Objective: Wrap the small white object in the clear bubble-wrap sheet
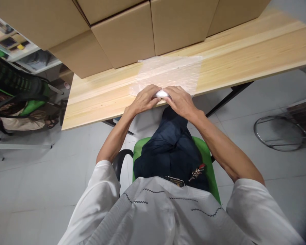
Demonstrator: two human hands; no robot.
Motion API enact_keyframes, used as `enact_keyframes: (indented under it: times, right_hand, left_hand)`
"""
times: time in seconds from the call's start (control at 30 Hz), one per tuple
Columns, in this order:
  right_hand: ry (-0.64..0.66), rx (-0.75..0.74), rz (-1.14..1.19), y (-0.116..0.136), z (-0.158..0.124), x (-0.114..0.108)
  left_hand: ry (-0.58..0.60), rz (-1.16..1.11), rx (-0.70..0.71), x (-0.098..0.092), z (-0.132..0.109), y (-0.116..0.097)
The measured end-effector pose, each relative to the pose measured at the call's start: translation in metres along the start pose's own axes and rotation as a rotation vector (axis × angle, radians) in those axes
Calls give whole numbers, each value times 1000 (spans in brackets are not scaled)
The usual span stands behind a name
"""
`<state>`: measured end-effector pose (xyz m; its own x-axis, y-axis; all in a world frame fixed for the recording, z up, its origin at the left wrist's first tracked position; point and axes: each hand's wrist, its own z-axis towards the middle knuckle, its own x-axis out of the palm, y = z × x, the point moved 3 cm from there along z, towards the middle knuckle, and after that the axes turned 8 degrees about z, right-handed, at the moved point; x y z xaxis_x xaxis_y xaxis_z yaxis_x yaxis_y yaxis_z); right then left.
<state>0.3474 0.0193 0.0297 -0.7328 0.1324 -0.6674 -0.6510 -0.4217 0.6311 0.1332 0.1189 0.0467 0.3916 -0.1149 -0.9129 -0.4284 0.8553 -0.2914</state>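
A small white object with a smooth, rounded surface (162, 93) is between my two hands at the table's near edge. Its exact kind is hard to make out, since fingers cover both of its ends. My left hand (146, 97) grips the left end, thumb below and fingers over the top. On the other end my right hand (179, 98) is closed in much the same way. Beneath and beyond the hands, a translucent plastic sheet (168, 71), which looks like bubble wrap, lies flat on the wooden table (97, 102).
Large cardboard boxes (127, 37) stand along the table's far side. To the left are a black and green chair (17, 88) with a person's sandalled foot (52, 121) beside it, and shelves (28, 51). A round metal stool frame (279, 132) is on the floor at right.
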Motion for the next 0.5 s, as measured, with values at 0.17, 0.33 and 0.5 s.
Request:
enact_keyframes:
  times: [0.17, 0.33, 0.5]
  right_hand:
    - [-18, 29, -14, -8, 4, -2]
    - [-63, 36, -48, -17, 9, -2]
    - [-101, 32, -47, -26, 15, -1]
  left_hand:
    - [14, -10, 24, -9, 6, 0]
    - [50, -24, 28, -11, 15, 7]
    - [59, -73, 28, -17, 21, 5]
